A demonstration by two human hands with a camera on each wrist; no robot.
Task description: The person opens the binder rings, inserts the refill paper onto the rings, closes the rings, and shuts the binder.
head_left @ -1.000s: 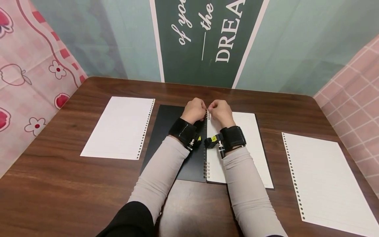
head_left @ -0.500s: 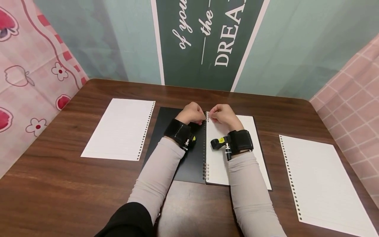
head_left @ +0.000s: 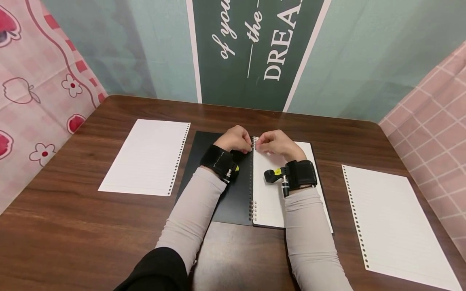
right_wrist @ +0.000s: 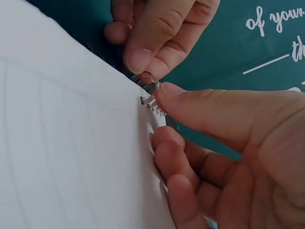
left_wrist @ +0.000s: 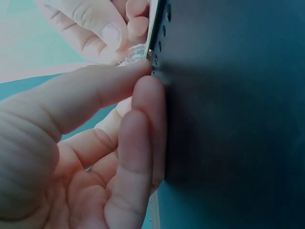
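Between the two hands, and running back below the wrists, the spiral notebook [head_left: 252, 190] lies spread on the table [head_left: 73, 234], its black cover [head_left: 234, 198] under the left hand [head_left: 234, 139] and its white pages [head_left: 269, 208] under the right hand [head_left: 277, 144]. Both hands meet at the far end of the clear binding rings [right_wrist: 153, 87]: the left one pinches there from the cover side, while the right one has its thumb on the end ring and its other fingers bent against the edge of the pages. Which grips harder I cannot tell. The rings look like thin, springy plastic, slick and probably easy to crack if wrenched, so they are best taken near the end between thumb and fingertip. The cover seems stiff and light; the pages look soft and liable to tear at their holes, so they call for little pull. Well to the left of the left hand lies a loose sheet [head_left: 145, 157]; right of the right hand lies a second sheet [head_left: 393, 222], each likely to crease, safest held by its unpunched edge.
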